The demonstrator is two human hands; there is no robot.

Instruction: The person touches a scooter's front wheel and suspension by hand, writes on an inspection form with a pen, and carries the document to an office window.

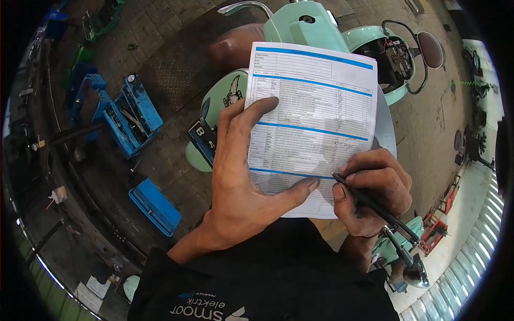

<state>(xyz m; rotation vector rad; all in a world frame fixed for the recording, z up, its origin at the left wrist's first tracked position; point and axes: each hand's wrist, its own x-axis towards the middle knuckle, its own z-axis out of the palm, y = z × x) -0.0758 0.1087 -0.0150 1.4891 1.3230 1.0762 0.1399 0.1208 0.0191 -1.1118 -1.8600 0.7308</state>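
A printed form (310,107) with blue bands and handwritten marks down its right side lies in the middle of the head view. My left hand (249,171) rests over its left and lower part, thumb and fingers spread wide apart on the paper. Closed round a black pen (377,206), my right hand (375,190) is at the lower right of the form, with the pen's tip at the lowest blue band. Behind the paper is a mint-green scooter (302,27) with a brown seat (235,45).
An open blue toolbox (134,117) stands on the paved floor at the left, with a blue case (155,207) below it. At right are a round mirror (430,50), a chrome mirror (416,273) and a red rack (432,234).
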